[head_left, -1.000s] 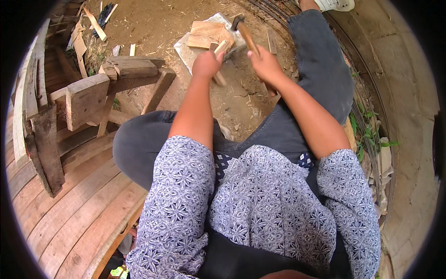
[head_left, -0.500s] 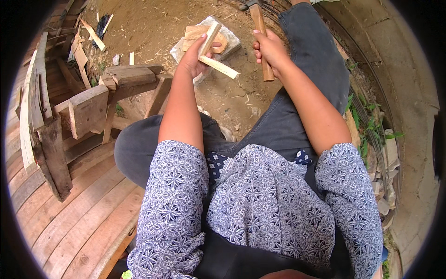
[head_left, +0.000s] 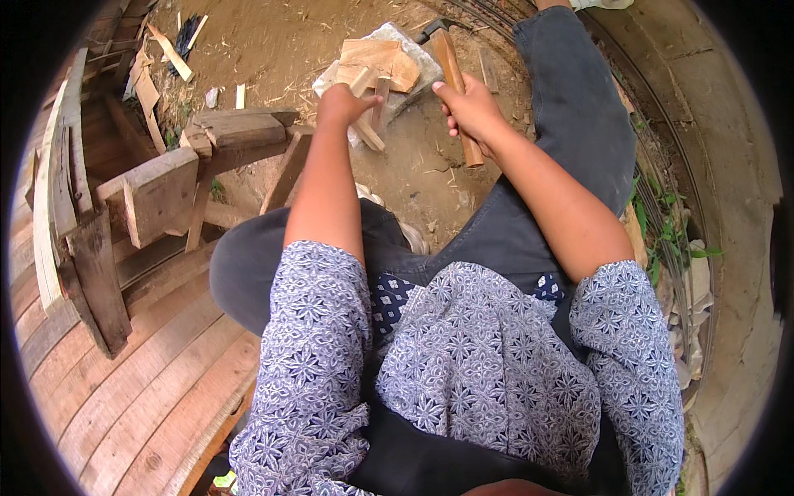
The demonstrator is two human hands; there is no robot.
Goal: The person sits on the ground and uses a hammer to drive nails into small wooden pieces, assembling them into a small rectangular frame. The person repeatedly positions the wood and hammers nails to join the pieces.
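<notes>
Near the top centre, my left hand [head_left: 339, 106] is closed around pale wooden strips [head_left: 368, 135], its thumb stretched out to the right. The strips are slightly blurred, and my hand hides part of them. Just beyond lies a flat piece of wood [head_left: 380, 62] on a pale stone block [head_left: 426, 70]. My right hand [head_left: 473, 114] grips a hammer [head_left: 447, 58] by its wooden handle. The dark hammer head points away from me, beside the far right corner of the stone.
To my left stands a rough wooden frame [head_left: 161, 194] above a planked surface [head_left: 157, 388]. Wood scraps [head_left: 169, 54] and shavings litter the dirt ground. My bent legs [head_left: 579, 107] flank the work area; plants and a curved concrete wall [head_left: 736, 273] lie to the right.
My left hand has turned over, palm more downward, and the strips have swung with it. The hammer has come slightly nearer and left, its head now beside the stone.
</notes>
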